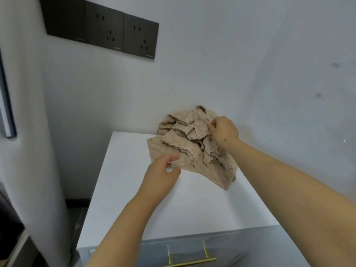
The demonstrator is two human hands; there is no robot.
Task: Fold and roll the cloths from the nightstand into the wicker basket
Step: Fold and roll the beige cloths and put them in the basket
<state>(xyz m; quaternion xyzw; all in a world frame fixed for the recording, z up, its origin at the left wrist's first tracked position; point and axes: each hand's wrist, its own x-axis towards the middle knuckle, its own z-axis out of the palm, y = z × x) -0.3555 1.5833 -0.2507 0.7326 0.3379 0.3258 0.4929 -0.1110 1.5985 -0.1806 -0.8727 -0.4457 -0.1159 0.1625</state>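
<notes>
Cloths (192, 149), beige and wavy-edged, lie in a crumpled heap at the far right corner of the white nightstand (134, 199), pushed up against the wall (212, 64). Several pieces overlap in the pile, so that a count cannot be made.

The left hand (159, 174) reaches in from below and meets the near left edge of the heap. Its thumb lies on top of the fabric and its fingers curl in beneath that edge, pinching the cloth's corner just above the tabletop. The right hand (224, 130) sits higher, at the far right side of the pile, close to the wall. Its thumb and fingers nip a fold of the top cloth and hold it raised a little above the rest. A thin gold bracelet (224, 139) circles the right wrist.

The pile thus lies between the two hands, the left at its near lower edge, the right at its upper far side. Both forearms are bare.

On the front of the nightstand, at the bottom of the view, a brass drawer handle (190, 261) shows. High on the wall to the left hangs a row of dark socket plates (104, 27).
</notes>
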